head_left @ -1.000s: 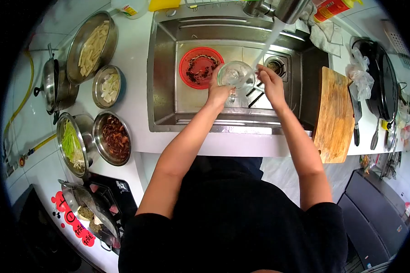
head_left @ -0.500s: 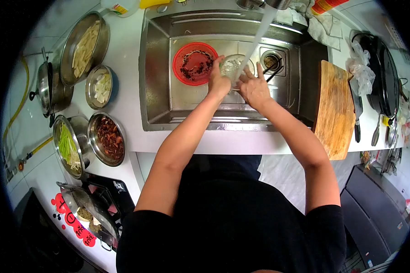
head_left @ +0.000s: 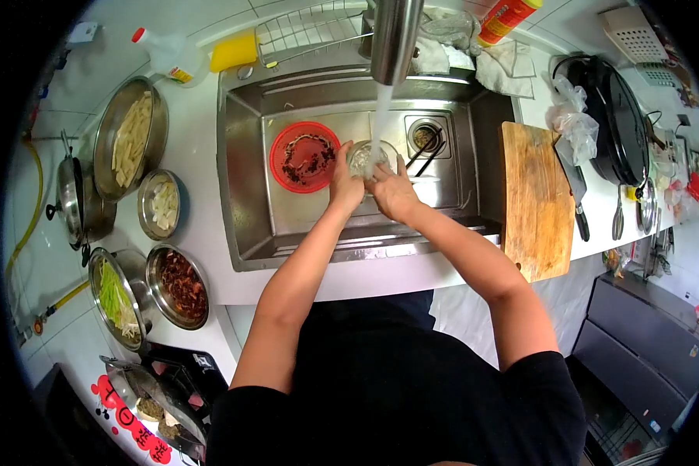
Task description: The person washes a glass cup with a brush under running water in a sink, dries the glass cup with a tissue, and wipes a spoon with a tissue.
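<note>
Clear round glass vessel (head_left: 370, 155) was clamped by left hand (head_left: 346, 185), its rim was touched by right hand (head_left: 393, 191), fingers held apart, both forearms were angled inward.

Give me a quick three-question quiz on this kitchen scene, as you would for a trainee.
1. True or false: water from the faucet runs onto the glass vessel at the left hand.

2. Which sits in the sink, to the left of both hands?
A. Yellow sponge
B. Red bowl
C. Kitchen knife

3. Fill in: the overhanging panel at the sink's right end is made of ____.

Key:
1. True
2. B
3. Wood
</note>
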Demonstrator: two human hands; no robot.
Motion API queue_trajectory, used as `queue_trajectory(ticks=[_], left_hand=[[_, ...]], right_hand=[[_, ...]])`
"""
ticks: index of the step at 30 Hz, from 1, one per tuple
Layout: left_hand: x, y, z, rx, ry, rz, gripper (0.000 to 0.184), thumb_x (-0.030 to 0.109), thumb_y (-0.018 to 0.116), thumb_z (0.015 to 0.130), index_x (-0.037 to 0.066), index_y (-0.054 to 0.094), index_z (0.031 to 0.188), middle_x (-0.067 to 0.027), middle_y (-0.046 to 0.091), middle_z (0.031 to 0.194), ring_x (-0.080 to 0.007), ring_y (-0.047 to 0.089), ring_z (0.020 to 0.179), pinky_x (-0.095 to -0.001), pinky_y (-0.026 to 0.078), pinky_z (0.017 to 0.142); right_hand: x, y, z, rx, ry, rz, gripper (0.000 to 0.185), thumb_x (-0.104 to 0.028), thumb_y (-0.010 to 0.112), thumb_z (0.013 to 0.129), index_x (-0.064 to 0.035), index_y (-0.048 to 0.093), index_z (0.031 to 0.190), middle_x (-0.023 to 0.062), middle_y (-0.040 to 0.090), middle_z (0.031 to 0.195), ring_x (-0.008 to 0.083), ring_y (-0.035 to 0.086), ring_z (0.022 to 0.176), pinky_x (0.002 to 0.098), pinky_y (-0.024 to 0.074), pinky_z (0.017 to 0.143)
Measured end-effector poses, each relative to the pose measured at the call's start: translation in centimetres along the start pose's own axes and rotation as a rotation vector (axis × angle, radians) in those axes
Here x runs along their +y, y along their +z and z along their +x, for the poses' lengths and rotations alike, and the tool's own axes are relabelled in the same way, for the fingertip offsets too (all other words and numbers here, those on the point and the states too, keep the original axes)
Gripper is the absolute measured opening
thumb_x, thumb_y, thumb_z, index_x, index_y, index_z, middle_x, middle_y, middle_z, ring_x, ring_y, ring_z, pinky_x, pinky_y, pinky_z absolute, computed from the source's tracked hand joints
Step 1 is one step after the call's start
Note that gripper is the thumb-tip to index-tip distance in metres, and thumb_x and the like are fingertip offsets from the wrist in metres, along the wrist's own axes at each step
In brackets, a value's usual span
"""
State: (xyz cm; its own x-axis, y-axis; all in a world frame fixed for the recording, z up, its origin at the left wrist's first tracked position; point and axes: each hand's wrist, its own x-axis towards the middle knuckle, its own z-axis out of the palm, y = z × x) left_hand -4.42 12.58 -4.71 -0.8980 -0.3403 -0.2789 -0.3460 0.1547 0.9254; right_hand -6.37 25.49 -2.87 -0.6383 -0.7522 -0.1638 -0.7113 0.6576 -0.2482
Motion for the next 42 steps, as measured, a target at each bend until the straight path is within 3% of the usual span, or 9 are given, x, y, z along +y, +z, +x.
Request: queue_trajectory(ticks=[7, 12, 17, 23, 27, 30, 37, 38, 42], left_hand=[[1.0, 0.2, -0.1, 0.065, -0.083, -0.152, 0.067, -0.016, 0.042, 0.063, 0.004, 0.040, 0.128, -0.0152, 0.050, 0.122, -0.0256, 0.046, 0.116, -0.0315, 0.035, 0.099], [-0.7, 0.3, 0.6, 0.068, -0.206, -0.467, 0.073, -0.015, 0.046, 0.065, 0.005, 0.032, 0.134, -0.0129, 0.046, 0.125, -0.0234, 0.047, 0.114, -0.0324, 0.039, 0.094], [-0.6, 0.0, -0.1, 0.022, -0.295, -0.636, 0.078, -0.015, 0.043, 0.066, 0.012, 0.024, 0.137, -0.0130, 0.043, 0.125, -0.0265, 0.049, 0.112, -0.0335, 0.048, 0.083], [0.7, -0.8, -0.9, -0.118, -0.443, -0.866, 0.082, -0.011, 0.045, 0.067, 0.020, 0.019, 0.138, -0.0157, 0.039, 0.127, -0.0353, 0.054, 0.103, -0.0434, 0.055, 0.067], [2.8, -2.1, -1.5, -0.150, -0.481, -0.784, 0.082, -0.009, 0.047, 0.066, 0.022, 0.019, 0.137, -0.0157, 0.037, 0.129, -0.0328, 0.056, 0.099, -0.0411, 0.055, 0.063], [2.0, -2.2, -1.2, -0.135, -0.360, -0.682, 0.083, -0.009, 0.049, 0.066, 0.021, 0.021, 0.137, -0.0155, 0.036, 0.130, -0.0303, 0.054, 0.101, -0.0363, 0.054, 0.060], [0.4, -0.6, -0.6, -0.062, -0.033, -0.349, 0.086, -0.014, 0.049, 0.062, 0.021, 0.025, 0.137, -0.0102, 0.034, 0.133, -0.0248, 0.039, 0.120, -0.0328, 0.041, 0.092], [0.6, -0.7, -0.6, -0.075, -0.031, -0.352, 0.086, -0.014, 0.048, 0.062, 0.021, 0.025, 0.137, -0.0100, 0.033, 0.134, -0.0246, 0.036, 0.122, -0.0320, 0.038, 0.095], [3.2, -2.7, -1.2, -0.227, -0.111, -0.386, 0.084, -0.015, 0.046, 0.061, 0.019, 0.028, 0.136, -0.0101, 0.033, 0.134, -0.0248, 0.033, 0.125, -0.0323, 0.034, 0.099]], right_hand=[[2.8, -1.8, 0.5, 0.009, -0.147, -0.032, 0.014, -0.015, 0.069, 0.066, -0.0155, 0.068, 0.079, 0.0040, 0.058, 0.090, 0.0212, 0.052, 0.104, 0.0521, 0.0237, 0.107], [7.7, -7.9, 1.4, 0.269, -0.219, 0.394, 0.023, -0.017, 0.073, 0.069, -0.0090, 0.066, 0.090, 0.0059, 0.060, 0.103, 0.0256, 0.055, 0.100, 0.0462, 0.0369, 0.096], [16.6, -14.5, 6.7, 0.883, 0.307, -0.043, 0.033, -0.015, 0.063, 0.079, -0.0117, 0.057, 0.111, 0.0136, 0.056, 0.110, 0.0328, 0.061, 0.087, 0.0412, 0.0507, 0.068], [23.3, -15.9, 11.2, 0.512, 0.477, -0.326, 0.022, -0.024, 0.055, 0.083, -0.0130, 0.061, 0.101, 0.0123, 0.061, 0.093, 0.0341, 0.060, 0.088, 0.0447, 0.0499, 0.068], [19.9, -18.9, 8.6, 1.027, 0.202, -0.337, 0.017, -0.022, 0.065, 0.073, -0.0078, 0.060, 0.081, 0.0148, 0.058, 0.084, 0.0333, 0.058, 0.076, 0.0435, 0.0471, 0.064], [13.2, -19.5, 4.0, 1.056, 0.060, -0.247, 0.018, -0.016, 0.069, 0.069, -0.0057, 0.057, 0.077, 0.0143, 0.056, 0.077, 0.0313, 0.056, 0.070, 0.0413, 0.0454, 0.059], [-1.0, -6.5, 0.0, 0.415, 0.222, 0.587, 0.016, -0.008, 0.065, 0.071, 0.0002, 0.055, 0.082, 0.0191, 0.057, 0.072, 0.0334, 0.059, 0.068, 0.0416, 0.0468, 0.059], [-0.1, -3.7, 0.3, 0.215, -0.048, 0.314, 0.020, -0.014, 0.061, 0.075, 0.0023, 0.056, 0.086, 0.0211, 0.061, 0.079, 0.0347, 0.062, 0.075, 0.0420, 0.0490, 0.063], [-0.3, -4.6, -0.3, -0.140, -0.101, 0.308, 0.033, -0.021, 0.057, 0.079, -0.0017, 0.055, 0.106, 0.0204, 0.062, 0.098, 0.0330, 0.058, 0.099, 0.0467, 0.0325, 0.098]])
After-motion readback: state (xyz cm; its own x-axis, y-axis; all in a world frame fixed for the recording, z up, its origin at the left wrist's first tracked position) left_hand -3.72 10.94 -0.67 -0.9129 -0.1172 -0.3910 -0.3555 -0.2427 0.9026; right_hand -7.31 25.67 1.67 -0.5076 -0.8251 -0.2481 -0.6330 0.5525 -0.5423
